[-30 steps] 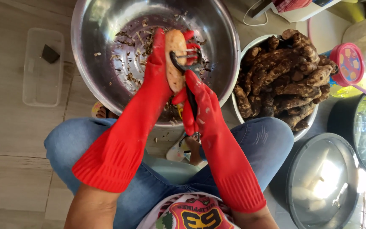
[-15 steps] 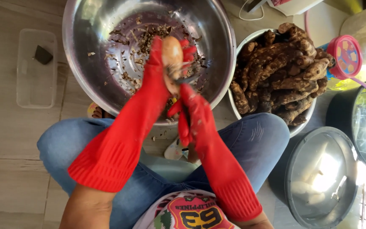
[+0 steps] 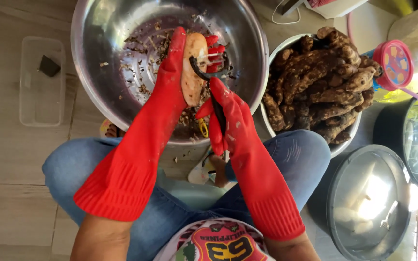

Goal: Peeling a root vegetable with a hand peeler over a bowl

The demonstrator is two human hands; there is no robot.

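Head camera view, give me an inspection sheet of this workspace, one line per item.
Surface: pale plank floor; the person sits over it, knees in jeans.
Job's things: pale peeled root held over a steel bowl strewn with peel scraps; black peeler laid against the root; second bowl heaped with unpeeled brown roots.
Clutter: clear plastic box with a small dark piece inside; pink round toy; two lidded pots.
Grippers: left hand, red glove, grips the root; right hand, red glove, grips the peeler handle.
Cables: white cord at top edge.
Surroundings: bright glare on the pot lids; nobody else seen.
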